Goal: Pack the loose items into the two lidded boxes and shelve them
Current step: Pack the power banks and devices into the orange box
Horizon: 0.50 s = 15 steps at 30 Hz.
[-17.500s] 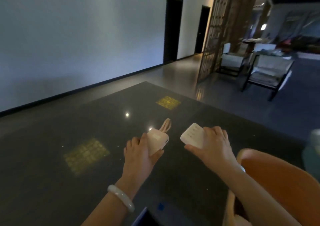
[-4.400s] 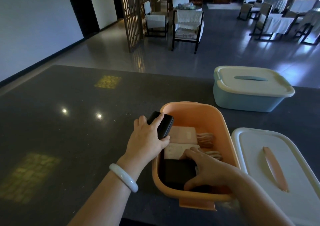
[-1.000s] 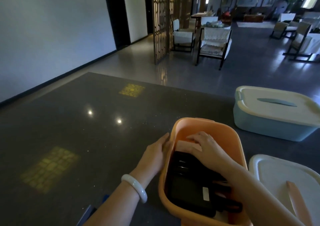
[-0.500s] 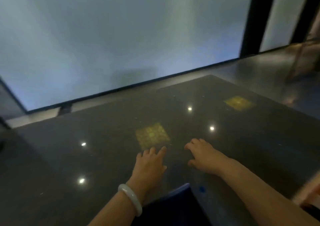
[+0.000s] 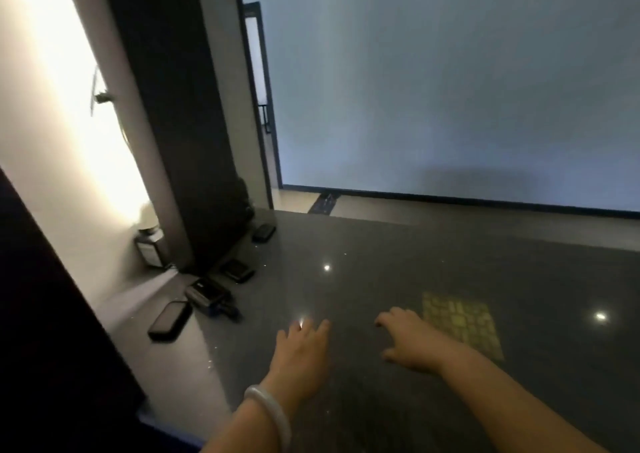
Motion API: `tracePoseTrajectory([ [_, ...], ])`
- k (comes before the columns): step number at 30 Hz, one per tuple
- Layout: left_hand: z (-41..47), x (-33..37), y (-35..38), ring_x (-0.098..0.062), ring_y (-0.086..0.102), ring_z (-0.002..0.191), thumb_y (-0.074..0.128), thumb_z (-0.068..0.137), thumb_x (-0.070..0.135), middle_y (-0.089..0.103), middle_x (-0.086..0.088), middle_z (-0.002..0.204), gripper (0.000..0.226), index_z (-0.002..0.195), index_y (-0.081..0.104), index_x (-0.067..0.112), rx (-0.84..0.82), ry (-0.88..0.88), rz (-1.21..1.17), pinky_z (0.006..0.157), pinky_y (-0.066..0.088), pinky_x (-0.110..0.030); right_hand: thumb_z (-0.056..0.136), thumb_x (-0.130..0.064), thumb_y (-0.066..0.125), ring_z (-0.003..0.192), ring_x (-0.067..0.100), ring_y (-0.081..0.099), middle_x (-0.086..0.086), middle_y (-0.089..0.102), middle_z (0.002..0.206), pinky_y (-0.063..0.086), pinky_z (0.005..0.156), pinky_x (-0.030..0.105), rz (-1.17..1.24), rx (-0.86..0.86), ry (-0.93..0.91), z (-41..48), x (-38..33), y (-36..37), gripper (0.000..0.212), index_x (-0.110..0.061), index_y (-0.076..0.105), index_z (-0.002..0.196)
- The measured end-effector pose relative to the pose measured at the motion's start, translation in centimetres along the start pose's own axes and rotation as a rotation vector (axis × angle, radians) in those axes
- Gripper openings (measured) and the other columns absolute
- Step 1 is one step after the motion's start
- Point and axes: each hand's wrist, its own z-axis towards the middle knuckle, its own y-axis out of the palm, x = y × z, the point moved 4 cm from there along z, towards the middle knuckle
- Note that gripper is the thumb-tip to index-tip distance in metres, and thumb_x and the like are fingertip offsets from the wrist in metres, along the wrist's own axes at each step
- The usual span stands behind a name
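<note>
Several dark loose items lie at the left end of the dark stone counter (image 5: 398, 262): a flat black device (image 5: 170, 320) nearest me, a black gadget with a cable (image 5: 207, 296), a black pouch-like item (image 5: 237, 270) and a small black block (image 5: 264, 232) farther back. My left hand (image 5: 301, 352), with a pale bangle on the wrist, is stretched out over the counter with straight fingers, holding nothing. My right hand (image 5: 408, 340) hovers to its right, fingers loosely spread, also empty. Neither box is in view.
A dark pillar (image 5: 180, 123) and a bright lit wall panel (image 5: 69, 123) close off the counter's left end. A small grey box-shaped object (image 5: 149, 250) stands at the pillar's foot. A pale wall (image 5: 450, 71) runs beyond the counter's far edge.
My view has swung left, from the orange box to the counter's left end, bringing the black items into sight. Both hands left the box and now reach out empty.
</note>
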Motion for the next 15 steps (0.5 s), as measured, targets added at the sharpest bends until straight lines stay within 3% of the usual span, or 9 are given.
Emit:
tracePoseTrajectory([
  [4, 1.6, -8.9, -0.2, -0.027, 0.040, 0.129, 0.053, 0.095, 0.028, 0.039, -0.004, 0.141, 0.058, 0.148, 0.029, 0.026, 0.036, -0.204, -0.060, 0.108, 0.033, -0.041, 0.089, -0.034, 0.065, 0.132, 0.024, 0.037, 0.005, 0.039, 0.142, 0.034, 0.109, 0.033, 0.023, -0.023, -0.104, 7.4, -6.7, 0.1, 0.062, -0.021, 0.039, 0.143],
  [8, 2.6, -15.9, 0.4, -0.025, 0.043, 0.124, 0.053, 0.094, 0.032, 0.038, -0.004, 0.141, 0.057, 0.147, 0.032, 0.024, 0.027, -0.356, -0.120, 0.103, 0.038, -0.037, 0.088, -0.036, 0.066, 0.129, 0.021, 0.041, 0.003, 0.042, 0.140, 0.037, 0.106, 0.031, 0.074, -0.068, -0.190, 13.0, -12.0, 1.3, 0.061, -0.021, 0.042, 0.141],
  [15, 3.7, -22.4, 1.5, -0.028, 0.029, 0.139, 0.059, 0.092, 0.042, 0.025, -0.007, 0.154, 0.075, 0.152, 0.021, 0.020, 0.019, -0.582, -0.201, 0.112, 0.032, -0.040, 0.090, -0.044, 0.062, 0.131, 0.020, 0.040, 0.004, 0.042, 0.141, 0.035, 0.108, 0.029, 0.087, -0.157, -0.275, 19.3, -16.7, 3.6, 0.061, -0.019, 0.043, 0.141],
])
